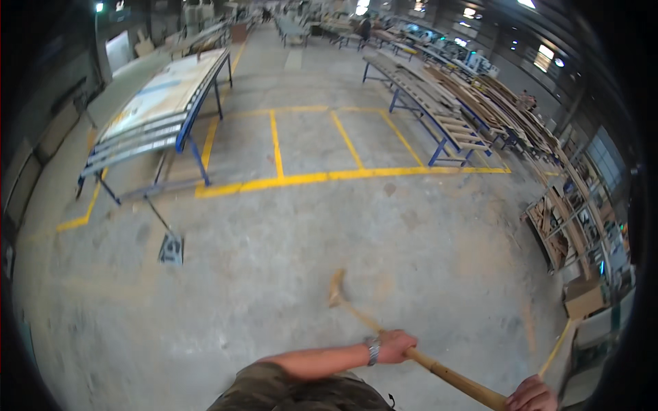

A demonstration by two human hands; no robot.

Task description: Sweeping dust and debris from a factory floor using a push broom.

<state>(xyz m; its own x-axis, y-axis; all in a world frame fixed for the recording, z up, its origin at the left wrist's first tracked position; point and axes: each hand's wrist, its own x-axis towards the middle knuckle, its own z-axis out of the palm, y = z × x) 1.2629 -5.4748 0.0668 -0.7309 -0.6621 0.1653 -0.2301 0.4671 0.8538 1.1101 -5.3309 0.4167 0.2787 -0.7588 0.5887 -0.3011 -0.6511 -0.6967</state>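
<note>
I hold a broom with a long, pale wooden handle (449, 375), which slants from the lower right toward the middle of the floor. My left hand (397, 346), with a metal-banded watch at its wrist, is wrapped round the handle partway down. Higher up, near the handle's top end, my right hand (533, 395) is closed on it at the lower right edge of the view. The yellow-brown broom head (336, 288) is at the concrete floor ahead of me, smeared by motion, so its bristles cannot be made out.
A blue-legged roller table (179, 130) bearing pale sheets stands at left. Near it, a flat grey plate (171, 249) on a thin rod rests on the floor. Yellow lines (301, 178) cross ahead. Another roller table (439, 116), a wood-filled rack (554, 226) and a cardboard box (585, 298) are at right.
</note>
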